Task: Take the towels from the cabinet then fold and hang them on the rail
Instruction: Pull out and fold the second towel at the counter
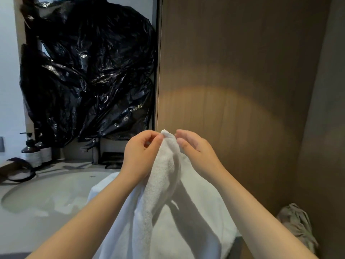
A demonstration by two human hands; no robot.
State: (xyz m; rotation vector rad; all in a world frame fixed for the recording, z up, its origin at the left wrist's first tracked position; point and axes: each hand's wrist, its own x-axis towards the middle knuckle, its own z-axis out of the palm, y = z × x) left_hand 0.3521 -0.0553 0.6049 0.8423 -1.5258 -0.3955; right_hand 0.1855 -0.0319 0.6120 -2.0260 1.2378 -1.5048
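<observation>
Both forearms reach in from the bottom edge. The white towel [164, 184] hangs between them, its lower part spread wide over the counter's front edge, right of the sink basin [46, 193]. Its upper part is gathered into a narrow ridge rising to a peak at approx. chest height.

The left hand [140, 154] has its fingers curled in, w/ thumb and forefinger pinching the left side of that peak. The right hand [194, 148] mirrors it: fingers curled, thumb on the towel's right edge, a light pinch (less of its contact shows than on the left). The two hands are close together, only the towel tip between them.

Low at the right, a crumpled grey cloth [296, 223] lies against the wooden panel [233, 71], which fills the right half of the view behind the hands.

Behind the basin stand a faucet [95, 152] and, further left, two dark pump bottles [30, 150]; a dark strap [20, 171] lies on the counter near them. Above, crinkled black plastic sheeting [89, 71] covers the wall area over the sink.
</observation>
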